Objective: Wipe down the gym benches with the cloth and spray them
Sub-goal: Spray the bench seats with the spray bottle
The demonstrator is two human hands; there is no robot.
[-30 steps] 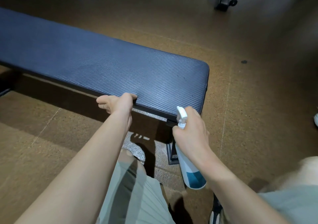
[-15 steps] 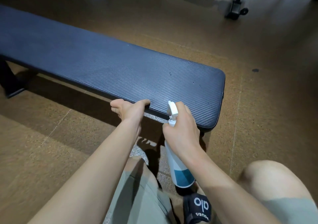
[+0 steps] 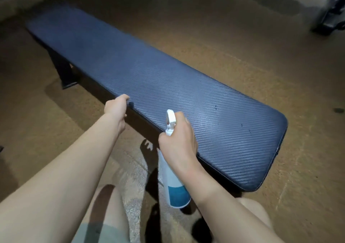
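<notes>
Floor (image 3: 242, 42): brown speckled rubber matting fills the view, with a paler grey patch near the person's knees. Gym bench (image 3: 168, 85): a long dark blue padded bench with a ribbed, woven-pattern cover runs diagonally from upper left to lower right; its rounded near end lies at the right, and a few small dark specks mark the pad close to that end. One dark metal leg (image 3: 64, 70) is visible under the far half, standing on the floor. Dark equipment (image 3: 332, 12) sits blurred at the upper right corner, well apart from the bench; its type cannot be told. The person's bare forearms reach in from the bottom edge, above bare knees and pale green shorts (image 3: 99, 233). Spray bottle (image 3: 174, 184): white body with a teal band low on it and a white trigger head, held upright just in front of the bench's near long edge, nozzle over the pad. Right hand (image 3: 179, 138): grip closed round the neck and trigger of the spray bottle, fingers curled over the front of the head. Left hand (image 3: 116, 108): grip closed on the near long edge of the bench, thumb on top of the pad, fingers curled under the edge and hidden from view. Whether it also holds anything else cannot be told. A small dark spot (image 3: 338, 110) lies on the floor beyond the bench's near end.
</notes>
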